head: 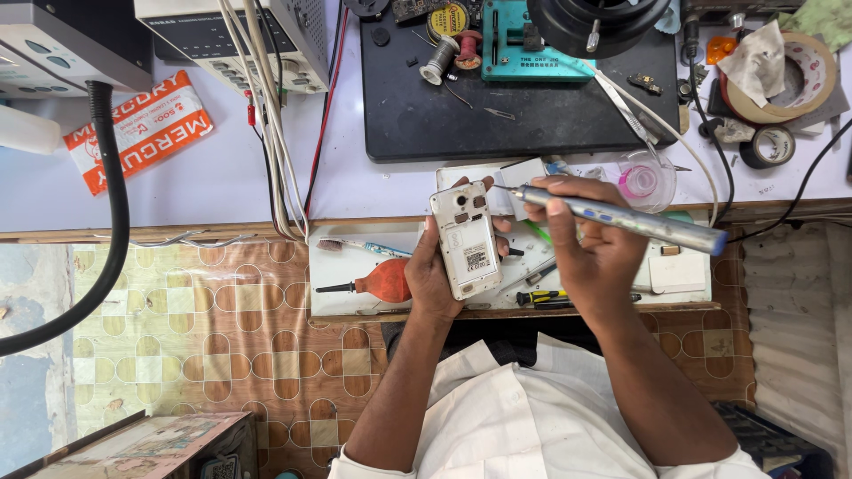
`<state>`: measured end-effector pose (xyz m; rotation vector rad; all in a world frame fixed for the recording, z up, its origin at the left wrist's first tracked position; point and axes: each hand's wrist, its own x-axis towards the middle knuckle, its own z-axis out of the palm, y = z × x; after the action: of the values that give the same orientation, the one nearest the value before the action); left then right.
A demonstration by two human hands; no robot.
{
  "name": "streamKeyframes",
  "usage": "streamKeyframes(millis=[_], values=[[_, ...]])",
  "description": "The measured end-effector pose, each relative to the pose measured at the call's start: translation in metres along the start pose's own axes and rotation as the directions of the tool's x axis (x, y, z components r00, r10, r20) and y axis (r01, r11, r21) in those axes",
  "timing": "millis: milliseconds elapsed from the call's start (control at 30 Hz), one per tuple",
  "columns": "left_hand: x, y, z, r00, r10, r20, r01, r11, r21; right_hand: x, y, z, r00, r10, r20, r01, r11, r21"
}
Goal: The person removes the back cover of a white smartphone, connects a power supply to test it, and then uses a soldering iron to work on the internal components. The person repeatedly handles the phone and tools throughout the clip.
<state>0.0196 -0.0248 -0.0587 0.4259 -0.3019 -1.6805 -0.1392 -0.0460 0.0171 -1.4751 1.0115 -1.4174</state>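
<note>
My left hand (432, 275) holds a small white phone (466, 239) with its back cover off, the inner frame and label facing up. My right hand (590, 244) grips a grey pen-shaped electric screwdriver (621, 217). Its thin tip points left and sits just right of the phone's top corner. Both hands hover over a white pull-out tray (355, 302) below the bench edge.
The tray holds an orange rubber air blower (382, 281), a toothbrush (368, 247) and small hand tools. On the bench lie a black work mat (497, 111), a teal phone jig (524, 44), tape rolls (781, 84), a power supply (240, 35) with cables, and a black flexible hose (106, 222).
</note>
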Motion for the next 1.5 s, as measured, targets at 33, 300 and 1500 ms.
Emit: streamKeyframes(millis=[33, 300, 1500], values=[[0.000, 0.000, 0.000, 0.998, -0.008, -0.056, 0.007, 1.000, -0.013, 0.001, 0.001, -0.002, 1.000, -0.005, -0.010, 0.005, 1.000, -0.007], [0.006, -0.004, -0.007, 0.990, -0.032, 0.140, 0.050, 0.990, -0.128, 0.003, 0.017, -0.001, 0.995, 0.018, 0.097, -0.001, 0.987, -0.164], [0.008, -0.004, -0.008, 0.994, 0.003, 0.108, -0.003, 1.000, 0.001, -0.006, 0.003, -0.005, 0.975, -0.105, 0.197, 0.147, 0.966, -0.211]])
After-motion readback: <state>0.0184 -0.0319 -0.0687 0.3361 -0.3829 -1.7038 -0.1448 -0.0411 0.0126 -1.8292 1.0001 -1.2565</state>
